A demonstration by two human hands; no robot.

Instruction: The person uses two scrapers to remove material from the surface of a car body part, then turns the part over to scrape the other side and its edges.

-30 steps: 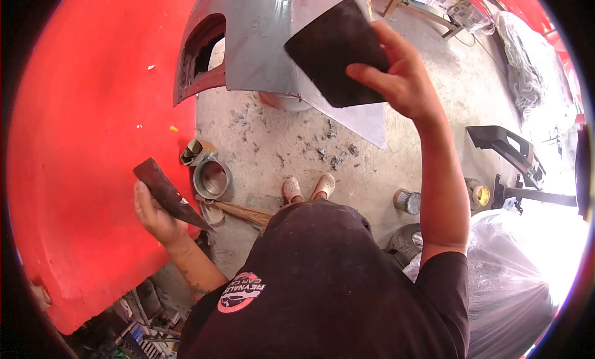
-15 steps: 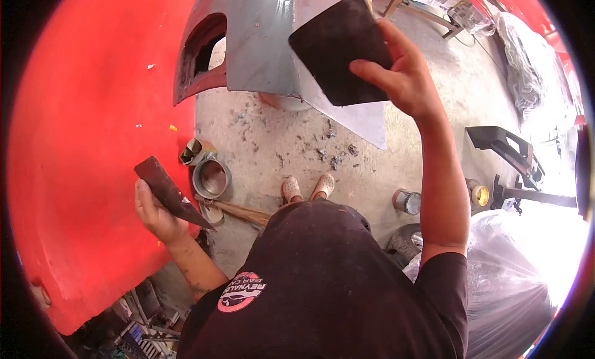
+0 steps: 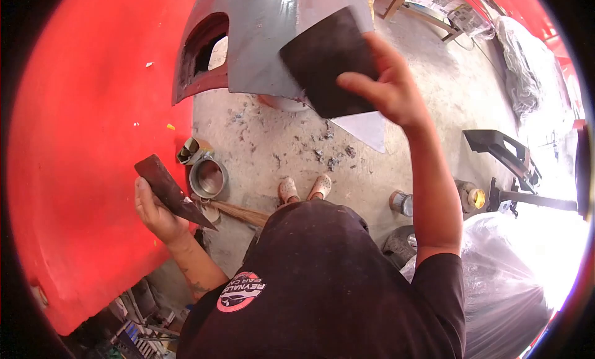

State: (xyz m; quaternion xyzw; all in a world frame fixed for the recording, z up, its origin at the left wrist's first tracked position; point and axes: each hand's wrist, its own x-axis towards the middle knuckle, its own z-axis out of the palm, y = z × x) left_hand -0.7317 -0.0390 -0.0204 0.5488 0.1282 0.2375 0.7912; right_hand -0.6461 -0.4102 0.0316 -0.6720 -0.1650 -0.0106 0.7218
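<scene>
A person in a dark shirt point(image 3: 322, 278) grips a sheet in each hand in a cluttered workspace. The right hand point(image 3: 393, 92) pinches a black sheet point(image 3: 325, 65), thumb across its near face, raised in front of a grey panel point(image 3: 260, 49); whether sheet and panel touch cannot be told. The left hand point(image 3: 160, 215) clasps a brown sheet point(image 3: 168, 187), which tilts down toward the right in front of a red surface point(image 3: 87, 173). Just beyond it, a metal pot point(image 3: 224, 180) sits on the concrete floor point(image 3: 248, 130), near a broom point(image 3: 238, 212). Dark scraps point(image 3: 318, 155) litter the ground ahead of the wearer's pale clogs point(image 3: 320, 186). At right, a can point(image 3: 403, 203) stands near clear plastic point(image 3: 496, 291).
</scene>
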